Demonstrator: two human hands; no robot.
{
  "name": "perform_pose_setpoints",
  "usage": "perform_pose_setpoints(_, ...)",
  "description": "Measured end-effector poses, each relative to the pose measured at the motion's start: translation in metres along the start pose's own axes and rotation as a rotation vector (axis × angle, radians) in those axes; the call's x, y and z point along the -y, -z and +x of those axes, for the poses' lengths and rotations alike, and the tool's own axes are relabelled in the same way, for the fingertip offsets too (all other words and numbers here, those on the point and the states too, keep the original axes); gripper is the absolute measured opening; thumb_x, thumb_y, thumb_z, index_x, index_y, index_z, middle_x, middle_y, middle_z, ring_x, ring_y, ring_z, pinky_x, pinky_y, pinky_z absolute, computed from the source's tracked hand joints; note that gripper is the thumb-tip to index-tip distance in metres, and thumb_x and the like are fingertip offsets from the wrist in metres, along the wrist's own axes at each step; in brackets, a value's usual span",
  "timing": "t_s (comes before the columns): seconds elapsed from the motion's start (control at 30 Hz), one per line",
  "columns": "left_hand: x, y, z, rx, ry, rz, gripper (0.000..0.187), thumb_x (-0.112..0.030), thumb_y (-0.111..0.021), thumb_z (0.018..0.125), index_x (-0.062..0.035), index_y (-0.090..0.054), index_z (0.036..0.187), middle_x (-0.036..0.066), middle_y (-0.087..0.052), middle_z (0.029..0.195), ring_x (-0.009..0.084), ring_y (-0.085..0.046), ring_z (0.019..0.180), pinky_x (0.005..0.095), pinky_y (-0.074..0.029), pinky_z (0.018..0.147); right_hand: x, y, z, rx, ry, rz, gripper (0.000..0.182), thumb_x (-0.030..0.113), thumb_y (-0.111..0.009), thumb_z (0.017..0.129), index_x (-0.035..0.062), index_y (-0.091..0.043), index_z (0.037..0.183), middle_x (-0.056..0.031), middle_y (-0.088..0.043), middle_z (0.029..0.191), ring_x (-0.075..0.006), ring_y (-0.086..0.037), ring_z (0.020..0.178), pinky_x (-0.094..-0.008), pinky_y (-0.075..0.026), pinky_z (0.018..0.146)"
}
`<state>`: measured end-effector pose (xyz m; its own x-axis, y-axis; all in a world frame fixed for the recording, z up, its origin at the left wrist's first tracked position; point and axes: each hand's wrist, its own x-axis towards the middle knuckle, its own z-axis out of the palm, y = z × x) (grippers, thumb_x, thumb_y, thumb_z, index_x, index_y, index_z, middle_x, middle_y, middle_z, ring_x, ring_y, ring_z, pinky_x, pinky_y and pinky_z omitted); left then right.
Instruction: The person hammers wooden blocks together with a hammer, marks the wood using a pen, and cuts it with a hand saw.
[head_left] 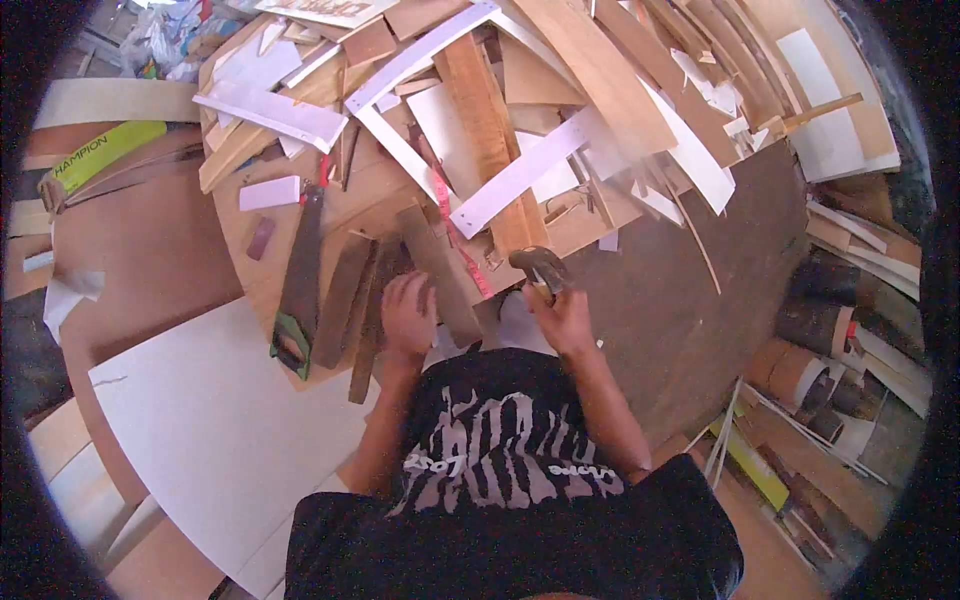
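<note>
Gripping a dark-headed tool (543, 266) that looks like a hammer, though the shape's blurry, the person has the right hand (566, 316) closed around it, just past the front edge of the wooden worktop (365, 202). As for the left hand (408, 310), it's at the edge of a dark wooden strip (446, 282), fingers a bit bent. Can't tell if it's actually grabbing the strip or just resting there, tbh. That strip sits slanted near the front of the worktop, between the two hands, with more dark strips (345, 290) lying just left of the left hand.

Left of those is a handsaw (300, 262), its green handle (291, 342) pointing toward the person. A red measuring tape (445, 212) snakes down the wood beyond the hands and ends near the dark strip.

Farther back it's a proper mess: pale strips (520, 172) crossing over a long orange-brown board (485, 130), plus loads of offcuts heaped up. A large white panel (225, 430) lies to the person's left, and there's a yellow-green piece (108, 158) marked "HAMPION" farther up that side.
</note>
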<state>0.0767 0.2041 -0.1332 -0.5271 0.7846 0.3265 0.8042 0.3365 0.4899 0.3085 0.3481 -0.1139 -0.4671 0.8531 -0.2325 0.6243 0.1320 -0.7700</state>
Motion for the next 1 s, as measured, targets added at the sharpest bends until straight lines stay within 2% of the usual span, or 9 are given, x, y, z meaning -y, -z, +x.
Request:
perform_pose_setpoints(0.07, -0.035, -0.002, 0.018, 0.359, 0.209, -0.101, 0.032, -0.012, -0.063, 0.091, -0.0041, -0.064, 0.122, 0.017, -0.064, 0.118, 0.0375, -0.059, 0.112, 0.0480, -0.046, 0.099, 0.018, 0.022, 0.003, -0.029, 0.021, 0.036, 0.045, 0.032, -0.071, 0.091, 0.0049, -0.063, 0.126, -0.0200, -0.069, 0.074, -0.0333, -0.067, 0.061, -0.0471, -0.053, 0.062)
perform_pose_setpoints(0.2, -0.053, -0.057, 0.035, 0.348, 0.423, -0.139, 0.033, -0.013, -0.063, 0.091, -0.0067, -0.066, 0.123, 0.015, -0.062, 0.121, 0.0360, -0.057, 0.114, 0.0472, -0.044, 0.100, -0.004, 0.049, 0.011, 0.062, -0.065, 0.044, 0.053, 0.033, -0.068, 0.093, 0.0056, -0.056, 0.137, -0.0161, -0.068, 0.070, -0.0301, -0.065, 0.057, -0.0464, -0.052, 0.060)
perform_pose_setpoints(0.27, -0.060, -0.059, 0.042, 0.255, 0.227, 0.317, 0.033, -0.014, -0.065, 0.089, -0.0077, -0.069, 0.121, 0.017, -0.057, 0.129, 0.0375, -0.052, 0.121, 0.0466, -0.042, 0.103, -0.003, 0.059, 0.013, 0.064, -0.038, 0.048, 0.052, 0.034, -0.068, 0.093, 0.0058, -0.058, 0.135, -0.0156, -0.068, 0.069, -0.0300, -0.064, 0.056, -0.0460, -0.052, 0.060)
perform_pose_setpoints(0.37, -0.041, -0.093, 0.029, 0.097, 0.304, 0.372, 0.032, -0.017, -0.066, 0.087, -0.0086, -0.071, 0.118, 0.018, -0.049, 0.141, 0.0395, -0.046, 0.128, 0.0478, -0.039, 0.106, 0.001, 0.066, 0.024, 0.095, 0.038, 0.045, 0.047, 0.035, -0.068, 0.093, 0.0072, -0.062, 0.130, -0.0157, -0.067, 0.068, -0.0300, -0.063, 0.055, -0.0450, -0.051, 0.059)
perform_pose_setpoints(0.53, -0.039, -0.104, 0.024, -0.011, 0.402, 0.299, 0.030, -0.020, -0.067, 0.088, -0.0122, -0.073, 0.116, 0.019, -0.043, 0.148, 0.0391, -0.040, 0.135, 0.0502, -0.036, 0.109, 0.012, 0.061, 0.045, 0.334, 0.001, -0.125, 0.037, 0.037, -0.069, 0.092, 0.0104, -0.070, 0.119, -0.0195, -0.069, 0.074, -0.0339, -0.067, 0.062, -0.0462, -0.053, 0.062)
perform_pose_setpoints(0.6, -0.045, -0.102, 0.027, 0.006, 0.477, 0.245, 0.030, -0.021, -0.067, 0.088, -0.0134, -0.073, 0.116, 0.019, -0.041, 0.150, 0.0388, -0.039, 0.136, 0.0507, -0.036, 0.110, 0.001, 0.046, 0.055, 0.350, 0.168, -0.166, 0.038, 0.038, -0.070, 0.091, 0.0092, -0.070, 0.116, -0.0221, -0.071, 0.082, -0.0392, -0.071, 0.076, -0.0486, -0.055, 0.070)
perform_pose_setpoints(0.83, -0.043, -0.109, 0.035, -0.045, 0.471, 0.307, 0.029, -0.026, -0.068, 0.088, -0.0079, -0.075, 0.110, 0.021, -0.047, 0.142, 0.0413, -0.043, 0.132, 0.0503, -0.039, 0.108, 0.023, 0.044, 0.066, 0.395, 0.377, -0.154, 0.039, 0.031, -0.071, 0.092, 0.0036, -0.067, 0.120, -0.0238, -0.070, 0.087, -0.0335, -0.071, 0.080, -0.0432, -0.054, 0.074)
perform_pose_setpoints(0.9, -0.040, -0.119, 0.037, -0.074, 0.491, 0.247, 0.030, -0.026, -0.068, 0.088, -0.0063, -0.074, 0.109, 0.021, -0.048, 0.140, 0.0416, -0.043, 0.131, 0.0502, -0.040, 0.107, 0.032, 0.052, 0.064, 0.464, 0.233, -0.192, 0.039, 0.027, -0.071, 0.092, 0.0022, -0.065, 0.122, -0.0236, -0.070, 0.090, -0.0333, -0.072, 0.082, -0.0428, -0.054, 0.075)
perform_pose_setpoints(1.0, -0.048, -0.115, 0.037, -0.364, 0.441, 0.187, 0.024, -0.022, -0.070, 0.086, -0.0021, -0.071, 0.099, 0.022, -0.053, 0.133, 0.0416, -0.046, 0.128, 0.0497, -0.041, 0.106, 0.012, 0.052, 0.065, 0.413, 0.319, -0.096, 0.041, 0.025, -0.070, 0.092, 0.0004, -0.063, 0.124, -0.0228, -0.071, 0.093, -0.0328, -0.072, 0.085, -0.0417, -0.054, 0.077)
